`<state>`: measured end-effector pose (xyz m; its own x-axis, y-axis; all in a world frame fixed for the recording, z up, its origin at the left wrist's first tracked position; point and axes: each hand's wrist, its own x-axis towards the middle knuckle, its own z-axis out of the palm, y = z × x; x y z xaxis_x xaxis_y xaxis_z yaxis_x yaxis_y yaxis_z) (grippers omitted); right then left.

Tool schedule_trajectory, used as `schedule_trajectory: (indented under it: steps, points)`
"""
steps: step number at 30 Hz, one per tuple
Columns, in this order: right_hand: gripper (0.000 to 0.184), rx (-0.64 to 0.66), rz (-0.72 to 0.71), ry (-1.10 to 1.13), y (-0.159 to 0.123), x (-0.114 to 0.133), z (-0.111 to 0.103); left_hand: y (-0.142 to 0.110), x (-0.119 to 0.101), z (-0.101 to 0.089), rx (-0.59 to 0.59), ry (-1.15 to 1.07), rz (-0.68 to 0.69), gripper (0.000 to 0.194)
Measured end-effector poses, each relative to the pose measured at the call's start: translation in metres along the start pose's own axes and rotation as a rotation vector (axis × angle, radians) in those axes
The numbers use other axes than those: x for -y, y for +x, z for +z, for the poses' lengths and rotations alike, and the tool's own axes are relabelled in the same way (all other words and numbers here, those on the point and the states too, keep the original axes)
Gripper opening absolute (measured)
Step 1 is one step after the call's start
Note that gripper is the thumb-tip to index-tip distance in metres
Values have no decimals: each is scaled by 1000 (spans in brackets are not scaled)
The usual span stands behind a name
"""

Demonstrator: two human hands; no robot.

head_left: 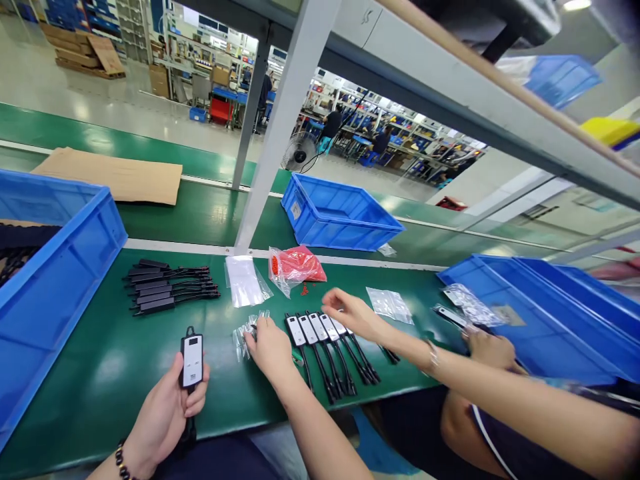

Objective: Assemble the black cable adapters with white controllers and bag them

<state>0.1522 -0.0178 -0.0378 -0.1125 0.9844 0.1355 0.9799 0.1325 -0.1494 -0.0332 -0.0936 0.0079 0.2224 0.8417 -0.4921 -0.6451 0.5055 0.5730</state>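
Observation:
My left hand [163, 413] is closed around a black device with a white label [191, 359], holding it upright above the green table's [115, 373] front edge. My right hand [270, 348] reaches forward, its fingers curled onto a small pile of clear plastic bags [246, 332]. Just right of that hand lies a row of several labelled black devices with cables [320, 343]. A co-worker's hand [350, 312] hovers over this row, and their other hand [493, 348] rests by a blue bin [545, 320].
A stack of black cabled parts [167, 288] lies at the left centre. Behind are clear bags [245, 280], a bag of red pieces [295, 265] and another clear bag [389, 305]. Blue bins stand at the left [60, 267] and on the conveyor [340, 213]. A grey post [280, 133] rises mid-table.

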Motion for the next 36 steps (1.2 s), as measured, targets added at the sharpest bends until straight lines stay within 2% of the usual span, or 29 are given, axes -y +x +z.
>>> schedule_trajectory:
  steps: [4, 6, 8, 12, 17, 20, 23, 26, 28, 31, 36]
  points:
    - [16, -159, 7, 230, -17, 8, -26, 1, -5, -1, -7, -43, 6, 30]
    - [13, -159, -63, 367, -30, 18, -40, 3, -6, 1, -17, -76, 3, 30]
    - [12, -93, -153, 485, -41, 33, -47, 6, -5, 4, -25, -118, -5, 31]
    - [30, 31, -219, 600, -53, 60, -43, 10, 0, 8, -38, -153, -40, 38]
    - [12, 32, -169, 580, -52, 68, -34, 10, 10, 11, -29, -98, -32, 45]
    - [3, 50, -119, 629, -55, 59, -40, 9, 14, 14, 54, -40, -40, 45]
    - [12, 46, -21, 635, -60, 38, -52, 8, 15, 16, 169, 3, -17, 38]
    - [19, -10, 90, 521, -62, 7, -61, 8, 14, 12, 230, 65, 10, 35]
    - [21, -20, 144, 385, -60, -15, -60, 10, 12, 8, 210, 109, 31, 34]
    - [18, 13, 188, 144, -53, -40, -47, 13, 7, 1, 121, 165, 66, 34]
    - [12, 56, 177, -85, -43, -60, -18, 16, -5, -14, -21, 355, 202, 34]
